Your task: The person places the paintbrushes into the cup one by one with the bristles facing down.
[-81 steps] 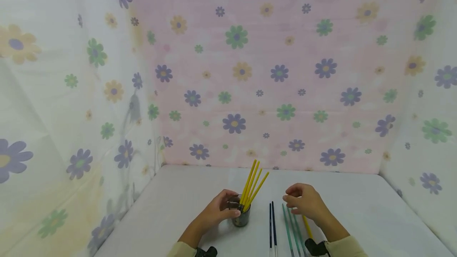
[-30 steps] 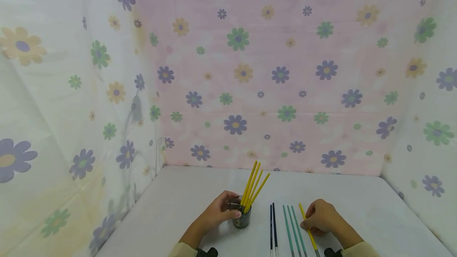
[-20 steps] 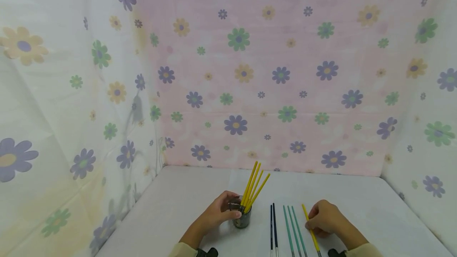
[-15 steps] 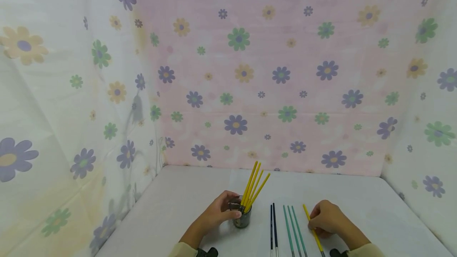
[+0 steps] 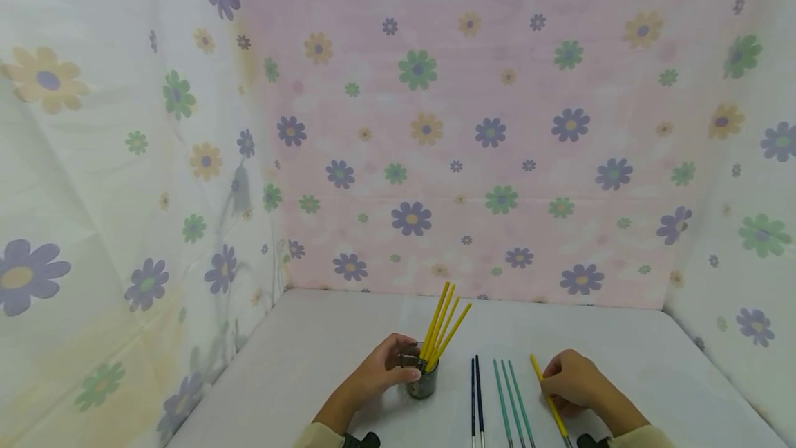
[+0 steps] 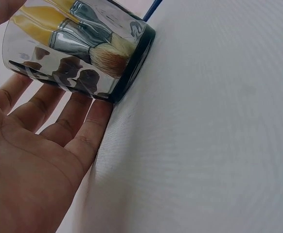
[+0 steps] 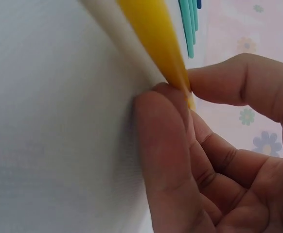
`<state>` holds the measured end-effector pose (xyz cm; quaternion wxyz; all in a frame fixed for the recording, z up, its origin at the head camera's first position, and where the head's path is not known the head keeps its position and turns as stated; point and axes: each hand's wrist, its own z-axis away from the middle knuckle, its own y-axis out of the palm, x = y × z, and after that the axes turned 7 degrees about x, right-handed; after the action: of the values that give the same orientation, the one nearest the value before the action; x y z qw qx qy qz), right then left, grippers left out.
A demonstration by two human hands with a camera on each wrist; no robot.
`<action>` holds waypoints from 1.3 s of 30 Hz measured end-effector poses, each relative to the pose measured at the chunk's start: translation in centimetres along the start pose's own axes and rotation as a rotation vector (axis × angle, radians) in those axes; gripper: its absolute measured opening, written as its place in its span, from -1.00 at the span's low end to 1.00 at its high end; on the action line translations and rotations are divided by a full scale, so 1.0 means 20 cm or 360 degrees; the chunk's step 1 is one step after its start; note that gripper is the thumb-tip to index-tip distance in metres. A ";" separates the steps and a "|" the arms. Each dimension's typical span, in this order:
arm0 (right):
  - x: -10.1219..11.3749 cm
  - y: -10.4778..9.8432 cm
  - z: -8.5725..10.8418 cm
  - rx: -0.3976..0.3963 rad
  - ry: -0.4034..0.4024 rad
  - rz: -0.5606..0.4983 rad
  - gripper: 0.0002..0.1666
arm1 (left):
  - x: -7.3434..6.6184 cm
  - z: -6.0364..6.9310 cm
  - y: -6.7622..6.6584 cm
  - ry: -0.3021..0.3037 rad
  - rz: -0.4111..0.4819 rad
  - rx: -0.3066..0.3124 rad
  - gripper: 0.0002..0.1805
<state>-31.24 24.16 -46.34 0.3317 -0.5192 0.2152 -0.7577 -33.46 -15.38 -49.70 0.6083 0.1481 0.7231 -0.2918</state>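
Observation:
My left hand (image 5: 373, 373) holds a clear glass (image 5: 423, 387) standing on the table, thumb at the near side and fingers round the far side. Several paintbrushes with yellow handles (image 5: 439, 329) lean in it; in the left wrist view their bristles (image 6: 111, 59) point down inside, behind dark cow-like patches on the glass wall. Off to the right, my right hand (image 5: 575, 380) pinches another yellow paintbrush (image 5: 557, 419) between thumb and fingers. That brush lies low along the table, and in the right wrist view its handle (image 7: 153, 36) runs between thumb and fingertip.
Two dark blue paintbrushes (image 5: 478, 393) lie side by side on the white table (image 5: 336, 323), right of the glass. Three teal paintbrushes (image 5: 513, 396) lie between those and my right hand. A flowered curtain (image 5: 460, 157) encloses the back and sides.
My right hand has come down from above the teal brushes, taken the yellow paintbrush and slid it a little to the right, away from them. The left hand stays on the glass.

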 end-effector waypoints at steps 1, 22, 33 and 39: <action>0.00 0.00 0.00 -0.0002 -0.0002 -0.0004 -0.80 | 0.00 0.00 0.00 0.0000 -0.0002 -0.0001 -0.35; 0.11 -0.03 0.01 -0.0086 -0.0220 -0.0309 -0.64 | -0.01 0.00 0.00 -0.0017 -0.0008 0.0004 -0.38; 0.21 -0.09 0.05 -0.0187 -0.0446 -0.0499 -0.63 | 0.00 0.00 0.00 -0.0003 0.0007 0.0008 -0.38; 0.27 -0.12 0.07 -0.0192 -0.0536 -0.0576 -0.66 | 0.00 0.00 -0.01 0.0003 0.0004 0.0008 -0.38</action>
<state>-31.88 21.83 -40.70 0.1902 -0.6871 0.1053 -0.6932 -33.50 -15.48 -49.71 0.6077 0.1508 0.7227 -0.2928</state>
